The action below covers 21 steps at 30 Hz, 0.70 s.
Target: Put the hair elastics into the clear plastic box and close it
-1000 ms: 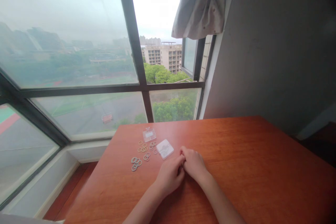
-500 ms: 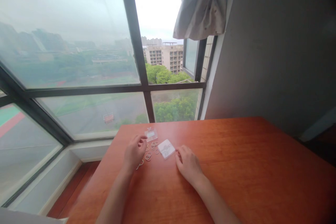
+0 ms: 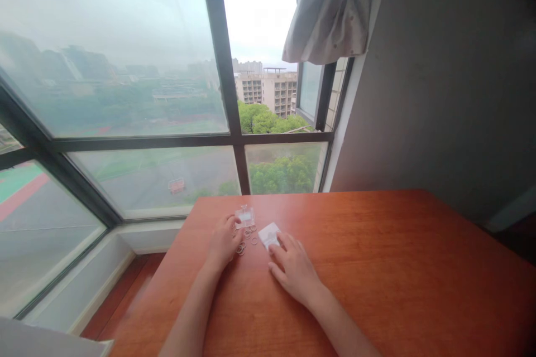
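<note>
The left hand [image 3: 225, 241] curls by loose rings [image 3: 242, 247] and 1 clear box [image 3: 245, 216] on the table [image 3: 377, 268], its grip impossible to tell from here, then 1 white case [image 3: 268, 234] lies partly covered by the right hand [image 3: 295, 268], loosely spread, unclenched.

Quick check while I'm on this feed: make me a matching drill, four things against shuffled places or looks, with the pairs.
1. Left hand
2. Right hand
3. Curtain
4. Tabletop

A. Reddish-brown
B. Near the clear box
C. Pale and gathered
D. Partly overlapping the white square case in view

Pairs: 1-B, 2-D, 3-C, 4-A
</note>
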Each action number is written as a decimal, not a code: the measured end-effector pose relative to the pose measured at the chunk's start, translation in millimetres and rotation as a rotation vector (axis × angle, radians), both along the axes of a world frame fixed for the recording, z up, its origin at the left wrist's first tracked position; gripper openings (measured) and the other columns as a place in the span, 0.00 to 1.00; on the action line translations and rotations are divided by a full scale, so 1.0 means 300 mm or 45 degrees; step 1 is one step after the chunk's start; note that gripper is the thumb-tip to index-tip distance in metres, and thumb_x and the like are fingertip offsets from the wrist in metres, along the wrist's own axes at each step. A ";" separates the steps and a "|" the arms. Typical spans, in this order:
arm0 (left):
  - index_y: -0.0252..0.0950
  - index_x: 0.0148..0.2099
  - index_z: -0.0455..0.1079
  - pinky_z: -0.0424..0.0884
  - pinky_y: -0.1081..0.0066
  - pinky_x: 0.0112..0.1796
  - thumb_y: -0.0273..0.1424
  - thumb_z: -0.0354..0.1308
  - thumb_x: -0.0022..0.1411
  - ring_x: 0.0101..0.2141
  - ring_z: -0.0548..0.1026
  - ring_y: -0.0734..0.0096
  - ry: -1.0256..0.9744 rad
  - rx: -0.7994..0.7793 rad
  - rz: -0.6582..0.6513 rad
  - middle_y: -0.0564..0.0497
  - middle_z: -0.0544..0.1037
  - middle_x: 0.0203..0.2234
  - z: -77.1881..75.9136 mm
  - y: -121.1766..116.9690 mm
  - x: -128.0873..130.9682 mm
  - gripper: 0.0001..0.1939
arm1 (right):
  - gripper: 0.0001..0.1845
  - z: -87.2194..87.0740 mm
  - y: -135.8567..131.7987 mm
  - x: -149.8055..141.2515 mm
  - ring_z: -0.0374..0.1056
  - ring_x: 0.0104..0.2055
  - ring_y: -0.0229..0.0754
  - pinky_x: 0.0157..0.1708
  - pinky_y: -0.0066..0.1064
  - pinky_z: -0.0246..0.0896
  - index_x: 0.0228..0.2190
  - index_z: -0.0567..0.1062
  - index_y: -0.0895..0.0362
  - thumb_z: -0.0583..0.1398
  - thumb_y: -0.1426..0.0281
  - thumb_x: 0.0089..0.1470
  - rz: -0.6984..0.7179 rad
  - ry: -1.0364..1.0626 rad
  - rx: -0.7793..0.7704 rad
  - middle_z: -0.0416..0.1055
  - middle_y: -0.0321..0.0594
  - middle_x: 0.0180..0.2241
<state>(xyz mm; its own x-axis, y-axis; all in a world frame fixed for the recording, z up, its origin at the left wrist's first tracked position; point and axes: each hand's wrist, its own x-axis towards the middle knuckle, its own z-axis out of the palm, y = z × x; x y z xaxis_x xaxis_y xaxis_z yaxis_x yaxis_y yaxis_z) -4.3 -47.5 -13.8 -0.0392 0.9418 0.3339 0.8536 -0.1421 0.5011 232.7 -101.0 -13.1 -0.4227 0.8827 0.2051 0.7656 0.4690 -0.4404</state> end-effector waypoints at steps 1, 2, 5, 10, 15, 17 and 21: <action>0.37 0.39 0.69 0.68 0.62 0.48 0.33 0.52 0.59 0.47 0.72 0.58 0.009 -0.004 0.010 0.44 0.73 0.45 0.001 0.000 -0.003 0.08 | 0.14 0.000 0.003 0.000 0.56 0.59 0.48 0.58 0.40 0.49 0.46 0.72 0.49 0.58 0.65 0.56 -0.032 0.010 0.010 0.62 0.42 0.58; 0.37 0.38 0.68 0.68 0.63 0.47 0.32 0.52 0.59 0.46 0.72 0.58 0.018 -0.012 0.020 0.45 0.74 0.42 0.001 0.000 -0.005 0.07 | 0.12 -0.001 0.006 0.000 0.58 0.58 0.47 0.58 0.39 0.50 0.44 0.73 0.50 0.58 0.65 0.56 -0.063 0.021 0.019 0.63 0.42 0.57; 0.37 0.36 0.69 0.68 0.64 0.44 0.32 0.52 0.59 0.42 0.74 0.60 0.041 -0.033 0.022 0.46 0.75 0.39 -0.002 0.000 -0.006 0.07 | 0.09 -0.011 0.015 -0.003 0.60 0.55 0.47 0.56 0.37 0.51 0.39 0.73 0.53 0.59 0.67 0.55 -0.144 0.052 0.021 0.66 0.43 0.54; 0.38 0.37 0.71 0.68 0.66 0.43 0.34 0.51 0.60 0.41 0.75 0.60 0.023 -0.037 0.043 0.47 0.77 0.41 0.007 -0.001 0.001 0.09 | 0.06 -0.024 0.022 -0.009 0.61 0.53 0.48 0.54 0.37 0.53 0.34 0.73 0.55 0.59 0.67 0.55 -0.210 0.058 0.003 0.64 0.46 0.56; 0.38 0.39 0.71 0.69 0.68 0.40 0.38 0.50 0.60 0.41 0.76 0.60 -0.045 0.002 0.237 0.46 0.78 0.41 0.026 -0.006 -0.071 0.12 | 0.06 -0.023 0.022 -0.014 0.61 0.54 0.49 0.54 0.36 0.53 0.32 0.73 0.55 0.59 0.66 0.54 -0.214 0.072 0.003 0.64 0.45 0.56; 0.38 0.38 0.71 0.70 0.68 0.38 0.39 0.51 0.59 0.39 0.77 0.60 -0.069 -0.042 0.327 0.47 0.79 0.38 0.027 -0.009 -0.117 0.13 | 0.05 -0.024 0.022 -0.014 0.61 0.54 0.48 0.54 0.36 0.52 0.32 0.73 0.55 0.59 0.66 0.55 -0.218 0.075 0.008 0.65 0.44 0.56; 0.37 0.37 0.70 0.70 0.67 0.38 0.39 0.50 0.58 0.37 0.77 0.60 -0.097 -0.050 0.340 0.46 0.79 0.35 0.018 -0.010 -0.149 0.13 | 0.05 -0.024 0.025 -0.016 0.61 0.53 0.48 0.54 0.36 0.52 0.32 0.72 0.55 0.59 0.66 0.55 -0.239 0.083 0.037 0.66 0.44 0.54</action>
